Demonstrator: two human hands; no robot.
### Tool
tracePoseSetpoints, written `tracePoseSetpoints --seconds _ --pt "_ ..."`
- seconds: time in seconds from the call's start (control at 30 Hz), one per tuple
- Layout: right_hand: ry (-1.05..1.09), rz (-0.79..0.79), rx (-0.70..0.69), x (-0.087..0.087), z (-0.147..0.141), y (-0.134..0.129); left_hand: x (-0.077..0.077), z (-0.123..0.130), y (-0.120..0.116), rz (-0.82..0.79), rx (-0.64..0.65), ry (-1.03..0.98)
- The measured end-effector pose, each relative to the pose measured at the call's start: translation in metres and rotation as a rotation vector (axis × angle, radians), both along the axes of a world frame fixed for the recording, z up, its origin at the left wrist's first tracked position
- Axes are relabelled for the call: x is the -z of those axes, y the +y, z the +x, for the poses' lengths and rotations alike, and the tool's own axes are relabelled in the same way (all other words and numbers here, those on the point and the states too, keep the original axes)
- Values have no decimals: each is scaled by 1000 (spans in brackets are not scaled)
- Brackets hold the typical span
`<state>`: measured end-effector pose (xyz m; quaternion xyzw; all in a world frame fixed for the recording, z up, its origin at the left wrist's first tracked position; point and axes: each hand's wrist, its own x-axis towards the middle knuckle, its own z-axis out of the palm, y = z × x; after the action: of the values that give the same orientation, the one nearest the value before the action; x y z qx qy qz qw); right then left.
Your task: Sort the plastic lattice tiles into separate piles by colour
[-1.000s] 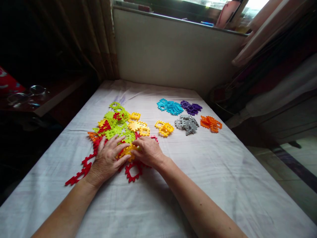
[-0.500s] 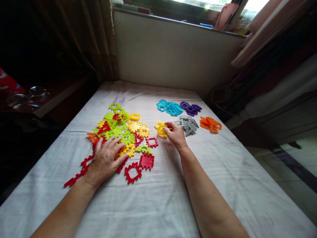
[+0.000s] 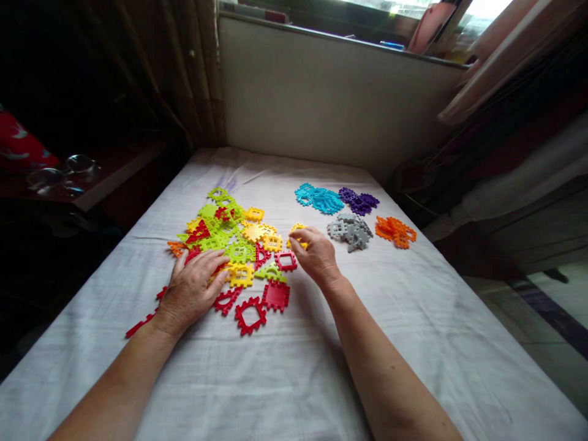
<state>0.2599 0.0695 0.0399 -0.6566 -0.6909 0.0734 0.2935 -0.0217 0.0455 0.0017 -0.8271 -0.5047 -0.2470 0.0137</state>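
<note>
My left hand [image 3: 190, 291] lies palm down over the near left part of a mixed pile, fingers spread, holding nothing. Around it are red notched pieces, lime green pieces [image 3: 239, 251] and a yellow window-shaped piece [image 3: 242, 275] beside its thumb. My right hand [image 3: 316, 252] hovers right of the pile with loosely bent fingers, and nothing shows between them. Just behind its fingertips sits a small group of yellow pieces [image 3: 297, 228], partly covered by the hand. A red square frame [image 3: 285, 261] lies left of that hand. Nearer me are a solid red square [image 3: 276, 296] and a red ring-like piece [image 3: 250, 316].
Sorted heaps of blue [image 3: 319, 199], purple [image 3: 359, 201], grey [image 3: 351, 231] and orange pieces [image 3: 395, 232] lie on the right of the white-sheeted table [image 3: 275, 380]. Eyeglasses [image 3: 80, 164] rest on a dark surface at left. A wall and window stand behind.
My right hand has moved slightly left, away from the yellow piece it was handling, which now lies by the fingertips. My left hand has shifted a little, uncovering more red and yellow pieces.
</note>
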Motion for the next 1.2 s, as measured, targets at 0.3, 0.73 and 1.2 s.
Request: tracePoseSetpoints --seconds 0.3,0.73,1.2 --pt "-331 -52 -526 7 -64 -30 -7 -7 4 45 -20 -59" --pt "-150 12 -522 8 -47 -20 -14 -9 3 152 -95 -105" --pt "-158 -41 164 4 40 5 -12 9 -3 167 22 -115"
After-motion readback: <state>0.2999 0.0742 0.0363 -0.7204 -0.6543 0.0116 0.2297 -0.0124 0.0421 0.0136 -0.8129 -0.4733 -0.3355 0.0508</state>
